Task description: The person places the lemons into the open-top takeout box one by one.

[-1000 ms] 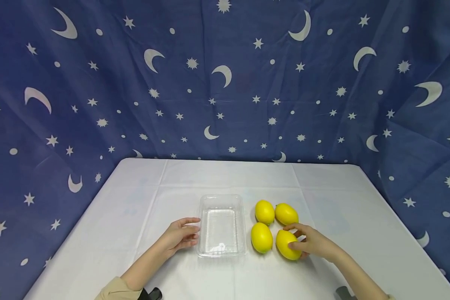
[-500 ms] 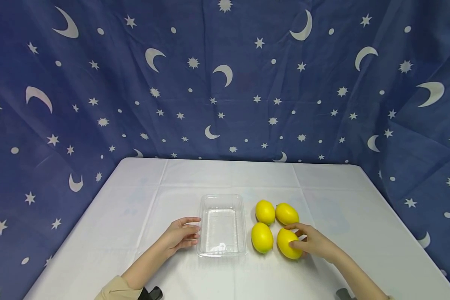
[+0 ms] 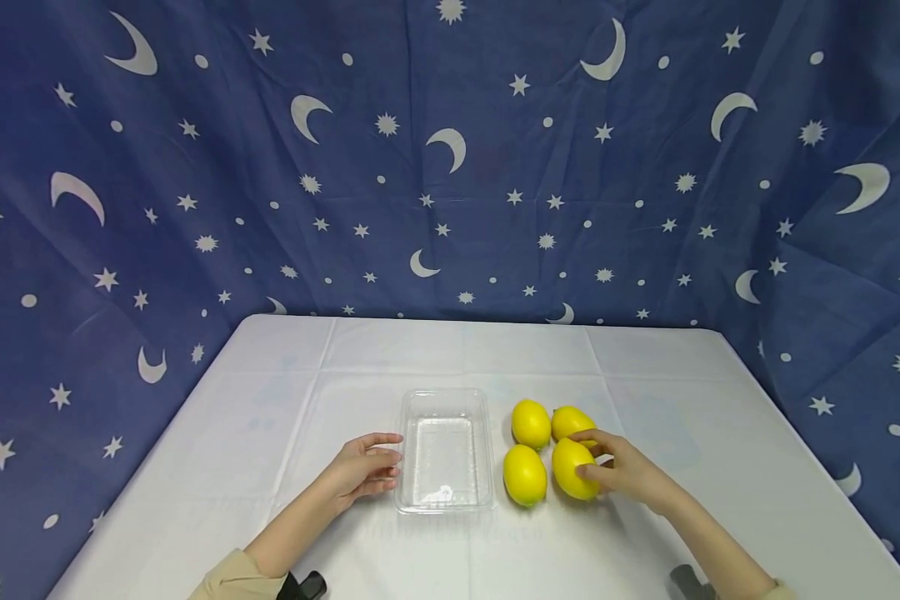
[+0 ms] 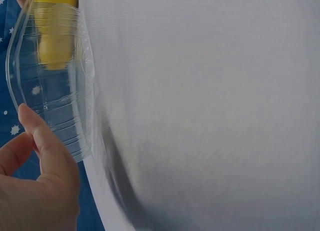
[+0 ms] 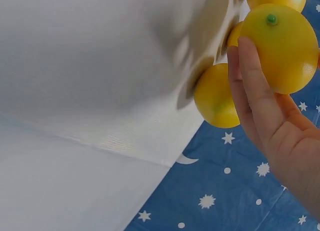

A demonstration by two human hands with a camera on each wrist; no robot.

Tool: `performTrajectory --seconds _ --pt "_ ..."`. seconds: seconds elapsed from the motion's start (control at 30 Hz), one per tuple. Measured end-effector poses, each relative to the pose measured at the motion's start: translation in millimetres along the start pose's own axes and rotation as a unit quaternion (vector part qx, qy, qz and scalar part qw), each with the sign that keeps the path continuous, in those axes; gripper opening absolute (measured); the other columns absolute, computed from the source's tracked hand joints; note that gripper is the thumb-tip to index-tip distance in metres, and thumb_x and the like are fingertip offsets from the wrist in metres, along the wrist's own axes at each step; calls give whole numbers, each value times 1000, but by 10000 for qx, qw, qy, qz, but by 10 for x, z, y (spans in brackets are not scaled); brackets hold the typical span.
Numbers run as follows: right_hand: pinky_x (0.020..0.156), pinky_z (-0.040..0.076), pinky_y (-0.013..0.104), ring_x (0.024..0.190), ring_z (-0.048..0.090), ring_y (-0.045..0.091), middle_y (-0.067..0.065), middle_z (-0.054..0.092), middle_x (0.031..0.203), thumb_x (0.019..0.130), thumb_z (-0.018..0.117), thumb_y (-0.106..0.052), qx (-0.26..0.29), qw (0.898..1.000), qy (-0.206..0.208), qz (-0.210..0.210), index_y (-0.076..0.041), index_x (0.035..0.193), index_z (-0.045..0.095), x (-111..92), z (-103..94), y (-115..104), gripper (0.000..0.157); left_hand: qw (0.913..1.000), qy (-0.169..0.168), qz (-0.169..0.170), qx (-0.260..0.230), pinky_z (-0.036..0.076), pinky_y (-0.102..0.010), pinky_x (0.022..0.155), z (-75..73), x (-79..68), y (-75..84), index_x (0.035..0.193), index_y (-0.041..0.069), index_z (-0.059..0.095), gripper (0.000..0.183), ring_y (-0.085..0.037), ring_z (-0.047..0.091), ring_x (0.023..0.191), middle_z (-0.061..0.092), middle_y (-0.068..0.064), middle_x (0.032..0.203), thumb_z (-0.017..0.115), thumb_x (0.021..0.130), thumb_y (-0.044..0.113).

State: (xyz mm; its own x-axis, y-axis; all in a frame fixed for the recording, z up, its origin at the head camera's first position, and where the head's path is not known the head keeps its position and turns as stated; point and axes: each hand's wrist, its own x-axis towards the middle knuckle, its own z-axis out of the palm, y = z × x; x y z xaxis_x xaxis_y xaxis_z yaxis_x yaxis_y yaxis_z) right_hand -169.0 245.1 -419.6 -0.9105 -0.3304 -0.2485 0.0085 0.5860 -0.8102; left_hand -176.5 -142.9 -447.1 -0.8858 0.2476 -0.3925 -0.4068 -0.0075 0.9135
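Observation:
My right hand (image 3: 630, 475) pinches a yellow lemon (image 3: 572, 469) between thumb and fingers. The right wrist view shows this lemon (image 5: 280, 48), with a green stem end, raised off the white cloth. Three more lemons sit around it: one (image 3: 525, 475) to its left, one (image 3: 530, 423) behind that, and a back right one (image 3: 570, 421) that it partly overlaps in the head view. A clear plastic container (image 3: 444, 450) stands left of the lemons with nothing in it. My left hand (image 3: 360, 475) rests its loosely extended fingers against the container's left side.
A white cloth (image 3: 307, 533) with fold creases covers the table. Behind and at both sides hangs a dark blue curtain (image 3: 495, 158) with white moons and stars.
My right hand has lifted its lemon up off the table, away from me a little, so that it now overlaps the back right lemon. The left hand and container stay put.

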Motion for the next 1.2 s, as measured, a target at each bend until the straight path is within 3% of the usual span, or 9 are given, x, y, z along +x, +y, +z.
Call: performTrajectory --seconds 0.27,0.53,1.03,1.2 --pt "69 60 33 82 59 21 26 50 116 86 64 -16 90 9998 85 -138 2 133 45 69 -27 -111 54 10000 34 -38 35 58 -19 65 -10 10 12 134 -6 40 49 -6 61 70 61 -1 88 57 90 5" --pt "72 60 35 100 53 26 23 50 119 87 64 -18 159 9998 91 -25 -1 134 45 142 -21 -280 53 9998 171 -64 112 58 -20 65 -9 8 11 133 -5 42 47 -6 60 69 62 -1 86 57 90 5" --pt "74 60 35 91 56 23 22 51 116 86 64 -17 59 9997 7 232 -6 132 49 393 44 -575 50 9997 209 -103 79 57 -19 64 11 15 10 133 -5 42 47 -5 60 68 61 -1 87 58 89 5" --pt "72 60 33 85 58 20 24 50 115 88 61 -20 83 9998 -193 55 -3 134 46 465 71 -660 51 9997 203 -107 51 58 -20 64 24 11 11 133 -5 41 48 -5 60 68 61 -1 85 58 89 5"
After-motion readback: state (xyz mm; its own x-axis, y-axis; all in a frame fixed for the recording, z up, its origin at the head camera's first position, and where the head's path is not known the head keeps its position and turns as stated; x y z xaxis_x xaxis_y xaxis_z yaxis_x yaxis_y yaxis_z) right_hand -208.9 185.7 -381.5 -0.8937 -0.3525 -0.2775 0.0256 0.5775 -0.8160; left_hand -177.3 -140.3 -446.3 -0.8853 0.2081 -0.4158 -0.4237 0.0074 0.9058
